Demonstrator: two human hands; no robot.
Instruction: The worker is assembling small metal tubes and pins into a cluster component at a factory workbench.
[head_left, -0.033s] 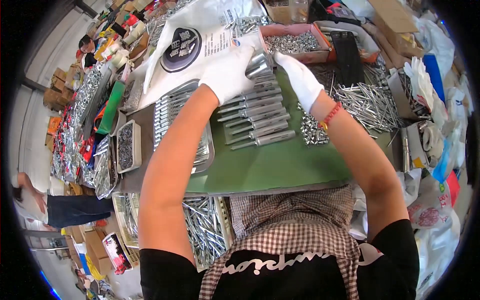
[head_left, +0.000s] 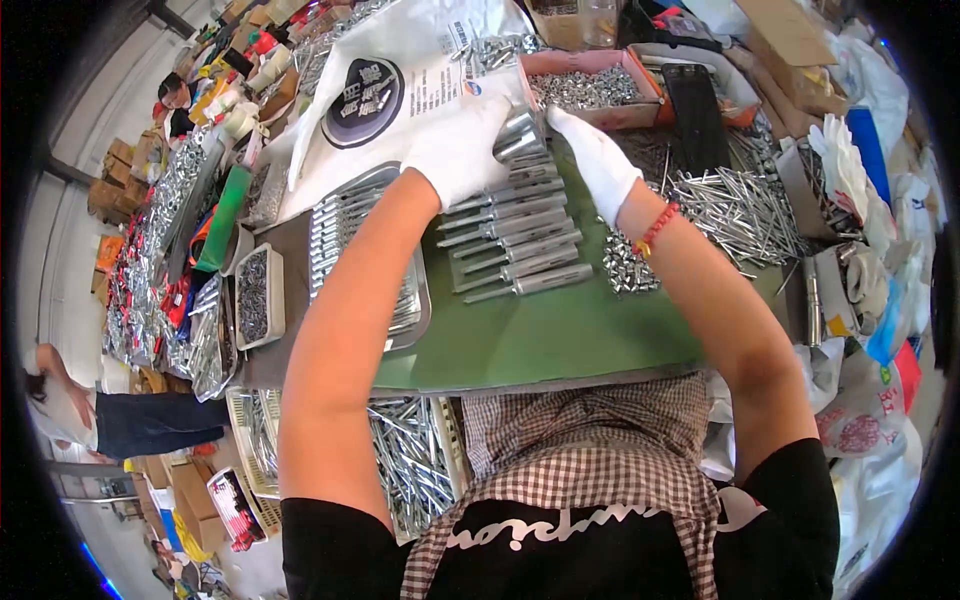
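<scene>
My left hand [head_left: 458, 155], in a white glove, curls around thick silver metal sleeves [head_left: 520, 137] at the far end of a row; its fingertips are partly hidden. Across from it my right hand [head_left: 597, 160], also gloved, has its fingers stretched out beside the sleeves' right ends. Nearer to me, several metal sleeves with thin rods [head_left: 538, 248] lie side by side, thin ends pointing left. Left of them, partly under my left forearm, is a metal tray [head_left: 424, 305] of similar silver parts. Small silver nuts [head_left: 628, 265] are heaped by my right wrist.
The parts lie on a green tabletop [head_left: 560, 340]. Loose metal rods [head_left: 740, 212] are piled at right, behind them a pink box [head_left: 612, 117] of small fittings. A white printed bag [head_left: 425, 55] covers the far left. Below the table's edge stands a crate [head_left: 452, 440] of rods. A person [head_left: 150, 425] is at left.
</scene>
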